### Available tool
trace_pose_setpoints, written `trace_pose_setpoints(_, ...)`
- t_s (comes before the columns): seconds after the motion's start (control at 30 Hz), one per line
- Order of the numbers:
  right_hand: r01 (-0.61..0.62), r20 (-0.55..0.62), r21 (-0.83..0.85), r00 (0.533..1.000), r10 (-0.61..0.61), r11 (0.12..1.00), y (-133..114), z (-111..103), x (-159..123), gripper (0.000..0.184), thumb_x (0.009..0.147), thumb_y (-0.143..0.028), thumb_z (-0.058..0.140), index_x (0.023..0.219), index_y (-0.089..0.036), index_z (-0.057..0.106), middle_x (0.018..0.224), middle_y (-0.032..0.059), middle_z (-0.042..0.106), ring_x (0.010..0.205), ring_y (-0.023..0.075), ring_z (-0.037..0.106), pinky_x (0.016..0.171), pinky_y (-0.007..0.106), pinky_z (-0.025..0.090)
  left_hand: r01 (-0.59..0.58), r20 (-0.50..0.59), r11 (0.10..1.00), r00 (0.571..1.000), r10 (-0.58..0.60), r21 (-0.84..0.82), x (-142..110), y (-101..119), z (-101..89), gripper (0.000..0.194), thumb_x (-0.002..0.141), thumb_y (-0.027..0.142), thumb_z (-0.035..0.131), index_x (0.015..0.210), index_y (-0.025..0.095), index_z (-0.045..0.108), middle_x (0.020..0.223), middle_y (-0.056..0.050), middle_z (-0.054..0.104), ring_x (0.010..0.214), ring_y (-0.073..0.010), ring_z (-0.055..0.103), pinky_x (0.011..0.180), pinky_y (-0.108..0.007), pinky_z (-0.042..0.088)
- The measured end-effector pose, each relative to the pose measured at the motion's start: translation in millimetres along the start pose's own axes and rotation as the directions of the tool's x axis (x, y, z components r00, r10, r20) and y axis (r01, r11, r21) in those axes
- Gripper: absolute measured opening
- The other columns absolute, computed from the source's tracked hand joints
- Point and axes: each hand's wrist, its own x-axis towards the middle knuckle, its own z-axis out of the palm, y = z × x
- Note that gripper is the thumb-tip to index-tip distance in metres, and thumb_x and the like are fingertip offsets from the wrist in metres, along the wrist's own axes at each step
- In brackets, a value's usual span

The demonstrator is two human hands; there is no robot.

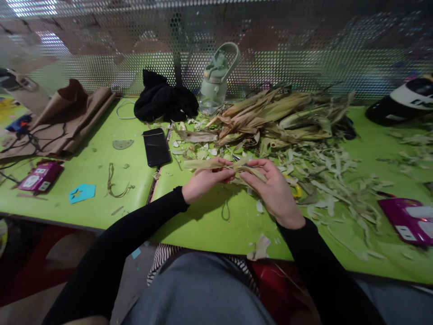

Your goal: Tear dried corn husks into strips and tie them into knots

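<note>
Lime-green worktop [189, 234], perforated metal screen [128, 63] along its far edge. Against that edge, left of centre: black cloth [165, 101], bunched up, then a pale green bottle [213, 85], upright, handle loop raised. Right of the bottle, a heap of dried corn husks [270, 117]; husk shreds [321, 178] spread from it toward the right edge and round your work area. Black phone [157, 147] flat, nearer you than the cloth. Toward the left edge: brown paper [81, 110], half-round protractor [123, 144], blue paper tag [81, 193] with a star shape. Yellow loop [297, 190] just beside your right hand [279, 194], partly covered by it; small cord loop [225, 211] between your hands and the near edge.

Pale husk strip [199, 164] held above the worktop's middle, its free end out past your left hand [203, 183]. Left thumb and fingers pinch it; right thumb and fingers pinch it too, the fingertips of both hands close together.

Both forearms reach in from the near edge, angled inward; black sleeves down to the wrists.
</note>
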Motion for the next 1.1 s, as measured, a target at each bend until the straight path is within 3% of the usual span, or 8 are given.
trace_pose_setpoints(0.2, 0.114, -0.031, 0.048, 0.993, -0.113, 0.992, 4.7, 9.6, -6.7, 0.059, 0.076, -0.037, 0.081, 0.119, -0.027, 0.042, 0.083, -0.0018, 0.069, 0.074, 0.0174, 0.066, 0.065, 0.031, 0.054, -0.049, -0.176, 0.997, 0.984, 0.038, -0.061, 5.7, 3.0, 3.0, 0.010, 0.085, 0.009, 0.066, 0.093, 0.011, 0.059, 0.068, 0.003, 0.065, 0.063, -0.0072, 0.062, 0.069, -0.025, 0.049)
trace_pose_setpoints(0.33, 0.192, 0.010, 0.017, 0.981, -0.193, 0.981, 8.8, 20.6, -15.4, 0.063, 0.082, -0.031, 0.075, 0.132, -0.028, 0.036, 0.083, -0.0018, 0.069, 0.073, 0.0174, 0.066, 0.065, 0.033, 0.055, -0.062, -0.215, 0.997, 0.975, 0.053, -0.036, 3.6, 6.6, 7.2, 0.008, 0.085, 0.007, 0.065, 0.090, 0.012, 0.061, 0.064, 0.004, 0.062, 0.059, -0.0067, 0.058, 0.065, -0.023, 0.047)
trace_pose_setpoints(0.43, 0.259, 0.074, -0.045, 0.964, -0.255, 0.965, 8.4, 22.9, -18.8, 0.053, 0.086, -0.028, 0.071, 0.130, -0.029, 0.042, 0.084, -0.0015, 0.068, 0.074, 0.0175, 0.067, 0.068, 0.033, 0.056, -0.071, -0.204, 0.997, 0.976, 0.073, 0.015, 0.4, 7.6, 7.5, 0.008, 0.084, 0.010, 0.067, 0.089, 0.012, 0.062, 0.067, 0.003, 0.063, 0.062, -0.0074, 0.057, 0.065, -0.023, 0.047)
trace_pose_setpoints(0.57, 0.378, 0.233, -0.230, 0.916, -0.326, 0.897, 0.9, 15.3, -18.1, 0.009, 0.092, -0.027, 0.061, 0.100, -0.025, 0.064, 0.091, 0.0031, 0.070, 0.083, 0.0185, 0.068, 0.075, 0.033, 0.055, -0.049, -0.134, 0.993, 0.989, 0.063, 0.106, -1.3, 7.4, 4.6, 0.007, 0.083, 0.007, 0.066, 0.087, 0.012, 0.063, 0.071, 0.002, 0.064, 0.063, -0.0074, 0.057, 0.065, -0.022, 0.047)
trace_pose_setpoints(0.73, 0.435, 0.248, -0.255, 0.893, -0.376, 0.864, -5.0, 4.6, -13.8, 0.020, 0.095, -0.025, 0.056, 0.112, -0.024, 0.066, 0.108, 0.0065, 0.071, 0.091, 0.0200, 0.069, 0.076, 0.034, 0.056, 0.007, -0.025, 0.994, 1.000, -0.004, 0.110, 2.7, 2.3, 1.3, 0.007, 0.085, 0.005, 0.064, 0.091, 0.009, 0.066, 0.075, -0.001, 0.067, 0.066, -0.0076, 0.061, 0.069, -0.023, 0.049)
trace_pose_setpoints(0.8, 0.508, 0.197, -0.378, 0.861, -0.469, 0.774, -4.3, 3.3, -11.6, 0.016, 0.093, -0.026, 0.062, 0.108, -0.024, 0.067, 0.104, 0.0062, 0.071, 0.091, 0.0211, 0.068, 0.079, 0.036, 0.054, 0.035, 0.036, 0.994, 0.999, -0.039, 0.104, 4.6, -1.6, 0.5, 0.005, 0.085, 0.007, 0.066, 0.090, 0.008, 0.066, 0.073, -0.001, 0.067, 0.064, -0.0077, 0.060, 0.070, -0.024, 0.050)
trace_pose_setpoints(0.97, 0.599, 0.170, -0.675, 0.694, -0.699, 0.431, 1.5, 1.6, -6.1, 0.007, 0.095, -0.028, 0.063, 0.095, -0.024, 0.068, 0.090, 0.0045, 0.071, 0.089, 0.0226, 0.063, 0.082, 0.039, 0.046, 0.098, 0.164, 0.992, 0.980, -0.111, 0.086, 4.9, -8.6, -0.6, 0.005, 0.082, 0.007, 0.068, 0.088, 0.007, 0.067, 0.070, -0.002, 0.067, 0.064, -0.0084, 0.062, 0.073, -0.027, 0.053)
trace_pose_setpoints(1.1, 0.551, 0.195, -0.732, 0.732, -0.652, 0.400, 6.9, 1.0, -6.6, 0.013, 0.098, -0.032, 0.057, 0.094, -0.025, 0.067, 0.084, 0.0047, 0.070, 0.080, 0.0231, 0.059, 0.074, 0.038, 0.042, 0.091, 0.186, 0.996, 0.978, -0.091, 0.004, 0.8, -9.5, 1.7, 0.009, 0.079, 0.014, 0.074, 0.085, 0.008, 0.070, 0.076, -0.003, 0.069, 0.069, -0.0089, 0.063, 0.075, -0.026, 0.053)
